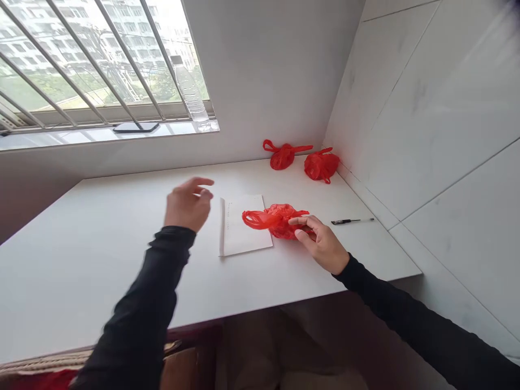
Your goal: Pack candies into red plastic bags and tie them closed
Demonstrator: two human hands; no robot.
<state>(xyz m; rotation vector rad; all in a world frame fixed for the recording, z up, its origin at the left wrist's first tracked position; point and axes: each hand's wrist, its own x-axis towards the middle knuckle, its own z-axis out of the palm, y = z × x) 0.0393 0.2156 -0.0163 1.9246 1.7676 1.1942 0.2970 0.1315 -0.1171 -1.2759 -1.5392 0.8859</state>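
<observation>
A red plastic bag (280, 216), bunched up with a handle loop stretching left, lies partly over the right side of a white notepad (244, 233). My right hand (320, 241) is at the bag's right side, thumb and fingers apart; whether the fingertips touch the plastic I cannot tell. To the left of the notepad, my left hand (189, 203) hovers above the white table (122, 244) with curled fingers apart and nothing in them. Right of the bag lies a black pen (345, 221), uncapped.
Two more knotted red plastic bags, one (282, 157) by the back wall and one (322, 164) in the corner, sit on the table. A clear bottle (190, 95) and a phone (136, 127) are on the windowsill. A tiled wall (426, 135) bounds the right side.
</observation>
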